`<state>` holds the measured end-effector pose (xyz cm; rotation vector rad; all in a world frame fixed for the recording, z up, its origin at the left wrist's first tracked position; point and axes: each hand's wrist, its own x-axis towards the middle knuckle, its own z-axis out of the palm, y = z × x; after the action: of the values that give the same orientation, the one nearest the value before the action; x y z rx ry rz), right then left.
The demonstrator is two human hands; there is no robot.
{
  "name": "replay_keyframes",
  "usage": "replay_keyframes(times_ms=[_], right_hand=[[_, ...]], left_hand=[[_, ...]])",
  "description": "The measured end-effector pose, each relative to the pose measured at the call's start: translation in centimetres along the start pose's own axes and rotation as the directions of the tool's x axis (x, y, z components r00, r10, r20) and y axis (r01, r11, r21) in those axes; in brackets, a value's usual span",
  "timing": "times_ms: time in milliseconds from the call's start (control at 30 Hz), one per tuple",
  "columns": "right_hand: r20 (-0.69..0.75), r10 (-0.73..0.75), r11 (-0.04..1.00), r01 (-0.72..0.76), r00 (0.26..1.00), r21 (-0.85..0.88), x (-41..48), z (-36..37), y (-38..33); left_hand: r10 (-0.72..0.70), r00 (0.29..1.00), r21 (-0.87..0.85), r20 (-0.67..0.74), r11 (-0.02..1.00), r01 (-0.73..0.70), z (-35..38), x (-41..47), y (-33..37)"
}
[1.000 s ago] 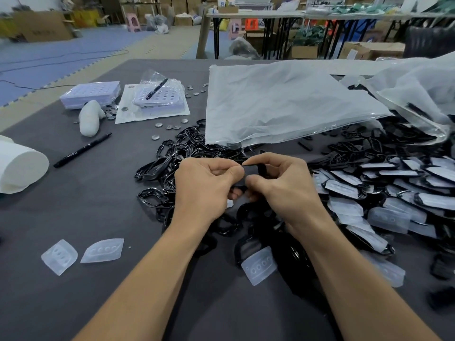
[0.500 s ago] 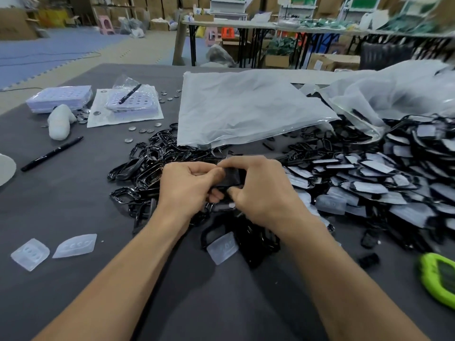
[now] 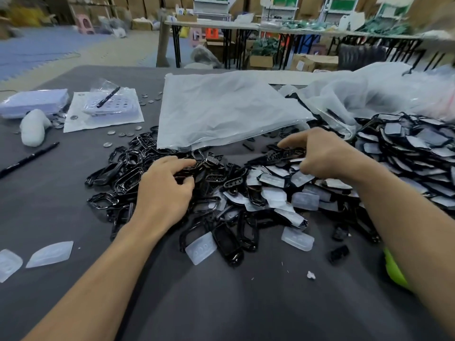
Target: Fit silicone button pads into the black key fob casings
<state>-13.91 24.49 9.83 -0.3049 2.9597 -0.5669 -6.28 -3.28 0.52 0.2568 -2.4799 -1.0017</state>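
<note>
A heap of empty black key fob casings [image 3: 118, 178] lies left of centre on the dark table. Casings with pale silicone pads in them [image 3: 406, 148] are piled at the right. Loose translucent pads lie in front, one [image 3: 200, 247] by the heap, one [image 3: 298, 238] to its right, two [image 3: 50, 253] at the near left. My left hand [image 3: 162, 193] rests on the heap, its fingers loosely curved over the casings. My right hand [image 3: 327, 156] reaches over the right pile and pinches a black casing [image 3: 273, 155] between finger and thumb.
A flat plastic bag [image 3: 221, 112] lies behind the heaps, a crumpled one [image 3: 369, 94] at the back right. A black pen [image 3: 29, 158], a white lump [image 3: 33, 126], coin cells [image 3: 123, 134] and blister trays [image 3: 34, 102] sit at the left. A green object [image 3: 394, 269] lies under my right forearm.
My hands, together on one casing before, have parted. The right hand carried the casing out to the right pile; the left dropped onto the empty casings. The view shifted right.
</note>
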Motion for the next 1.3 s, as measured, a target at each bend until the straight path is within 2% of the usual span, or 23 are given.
replay_keyframes(times_ms=[67,167,267,433,467,533,567,600,667,700,733,833,967,1067,1133,1167,1233,1300], right_hand=[[-0.024,-0.057,0.998,0.058,0.998,0.021,0.7,1.0,-1.7],[0.036,-0.134,0.99,0.132,0.99,0.047,1.4,3.5,-5.0],[0.084,-0.188,0.982,0.189,0.979,-0.011,1.9,6.2,-7.0],[0.031,-0.164,0.982,0.166,0.986,-0.09,2.3,7.7,-7.6],[0.007,-0.158,0.985,0.158,0.987,-0.062,2.4,7.7,-7.5],[-0.093,-0.124,0.977,0.138,0.988,0.161,2.6,7.9,-7.4],[-0.145,-0.085,0.931,0.131,0.986,0.342,2.5,8.2,-7.7],[-0.165,-0.039,0.831,0.124,0.986,0.542,2.4,8.7,-8.1],[-0.104,0.025,0.541,0.075,0.994,0.838,2.1,10.1,-9.3],[-0.065,0.03,0.419,0.046,0.997,0.907,1.9,11.0,-9.8],[-0.039,0.031,0.348,0.026,0.999,0.937,1.7,11.8,-10.2],[-0.042,0.044,0.325,0.025,0.998,0.945,1.1,13.2,-10.7],[-0.061,0.061,0.239,0.045,0.996,0.97,0.7,13.4,-10.7],[-0.061,0.054,0.229,0.047,0.997,0.972,0.7,13.2,-10.3],[-0.055,0.041,0.216,0.045,0.998,0.975,0.8,13.0,-10.0],[-0.052,0.032,0.209,0.044,0.998,0.977,0.9,12.9,-9.8],[-0.049,0.008,0.207,0.046,0.999,0.977,0.9,12.8,-9.6],[-0.058,-0.013,0.226,0.06,0.998,0.972,0.9,12.8,-9.6]], left_hand=[[0.038,0.996,0.131,0.078,0.99,-0.048,0.2,0.0,-0.2],[0.042,0.986,0.248,0.164,0.965,-0.082,0.4,0.0,-0.5],[0.009,0.989,0.277,0.144,0.96,-0.049,0.2,0.4,-1.0],[0.051,0.997,0.264,0.053,0.962,-0.063,0.2,0.4,-1.2],[0.053,0.998,0.241,0.035,0.969,-0.059,0.2,0.4,-1.2],[0.014,1.0,0.148,0.003,0.989,-0.014,-0.1,0.6,-1.3],[-0.018,1.0,0.098,-0.003,0.995,0.018,-0.2,0.7,-1.4],[-0.046,0.999,0.064,0.0,0.997,0.046,-0.4,0.8,-1.4],[-0.078,0.996,0.083,0.047,0.994,0.073,-0.9,0.8,-1.5],[-0.072,0.994,0.134,0.086,0.989,0.06,-1.0,0.6,-1.5],[-0.055,0.99,0.185,0.127,0.982,0.031,-1.1,0.5,-1.5],[-0.03,0.981,0.202,0.192,0.979,-0.009,-1.4,0.6,-1.5],[-0.091,0.982,0.028,0.165,0.996,0.087,-1.5,0.8,-1.4],[-0.047,0.999,-0.189,0.012,0.981,0.049,-1.6,0.6,-1.1],[-0.07,0.991,-0.317,-0.111,0.948,0.031,-1.7,0.7,-0.8],[-0.117,0.983,-0.375,-0.144,0.926,0.056,-1.8,0.8,-0.7],[-0.221,0.968,-0.515,-0.122,0.847,0.128,-1.6,0.9,-0.6],[-0.294,0.955,-0.7,-0.021,0.687,0.196,-1.4,0.9,-0.6]])
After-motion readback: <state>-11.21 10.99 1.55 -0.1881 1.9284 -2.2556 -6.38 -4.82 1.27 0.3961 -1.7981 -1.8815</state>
